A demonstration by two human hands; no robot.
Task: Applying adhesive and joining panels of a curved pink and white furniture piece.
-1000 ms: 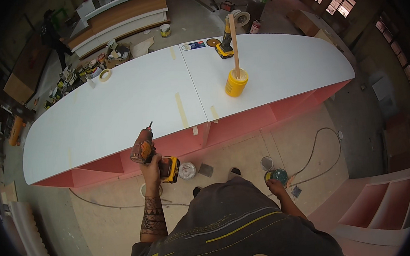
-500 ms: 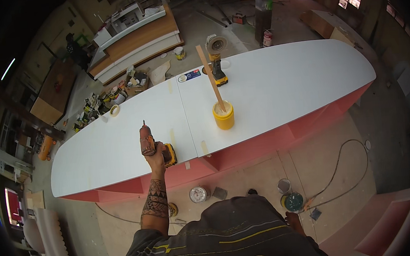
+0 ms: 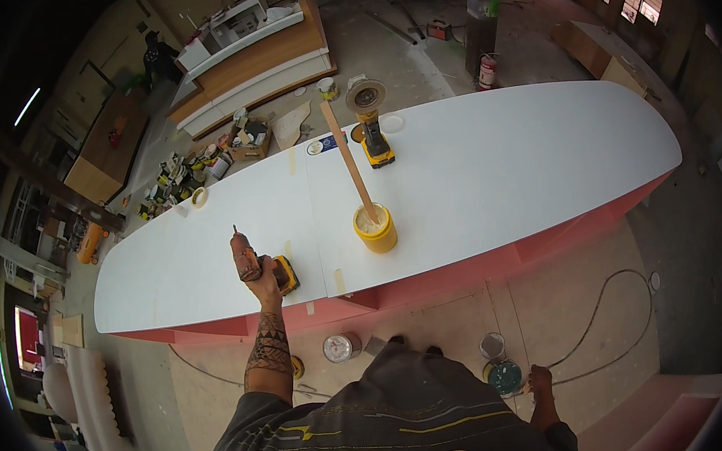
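Observation:
My left hand (image 3: 266,291) is closed around the grip of a cordless drill driver (image 3: 246,258). Its red-brown body and bit point away from me, and its yellow battery (image 3: 285,274) hangs just over the near edge of the white tabletop (image 3: 500,164). Low on the right, my right hand (image 3: 540,378) hangs with fingers curled; whatever they may hold is hidden. A yellow tub (image 3: 377,239) of cream-coloured paste stands on the tabletop with a wooden stick (image 3: 346,159) leaning in it. Behind the tub, a cordless angle grinder (image 3: 377,144) stands upright on its battery.
A tape roll (image 3: 199,197) lies near the far left edge. Pink shelving (image 3: 466,261) forms the underside of the unit. On the floor are a paint can (image 3: 341,347), a green-topped container (image 3: 503,377) and a looping cable (image 3: 595,312). Beyond stand cluttered tins and a wooden counter (image 3: 255,64).
The view has shifted, so the tabletop appears lower. My left hand still holds the drill driver, now slightly further left and tilted. My right hand has come out from beside my body into fuller view.

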